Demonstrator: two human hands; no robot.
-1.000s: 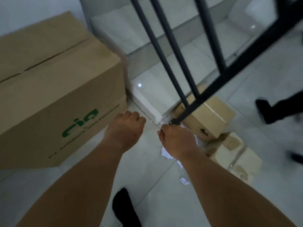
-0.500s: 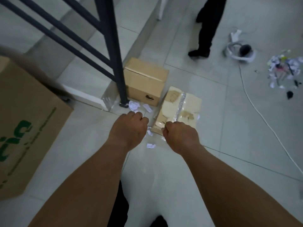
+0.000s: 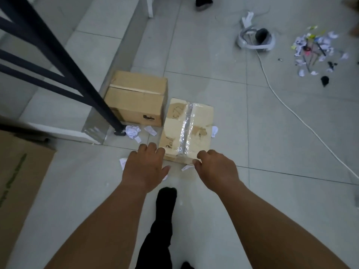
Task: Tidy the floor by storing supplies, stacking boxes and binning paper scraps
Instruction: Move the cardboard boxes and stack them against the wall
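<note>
Both hands now near the centre taped box [image 3: 186, 131], leaving the lower-left carton [image 3: 19, 181]; stacking likely begins. The left hand [image 3: 145, 167] is relaxed and empty; the right hand [image 3: 215, 169] curls, grasp unclear.

large box [image 3: 23, 171] cut by left edge, scrap pile [image 3: 314, 49] items indistinct

I see a pale tiled floor [image 3: 223, 90]. At frame centre a flat taped box [image 3: 187, 131] lies just beside a taller cardboard box [image 3: 138, 100]. Crumpled paper scraps [image 3: 132, 131] sit by the black railing post's foot [image 3: 118, 132]. A big carton [image 3: 21, 181] stands at lower left. At upper right lie a scrap pile [image 3: 314, 49], a white cable [image 3: 291, 111] and a white ring-shaped device [image 3: 256, 40].
</note>
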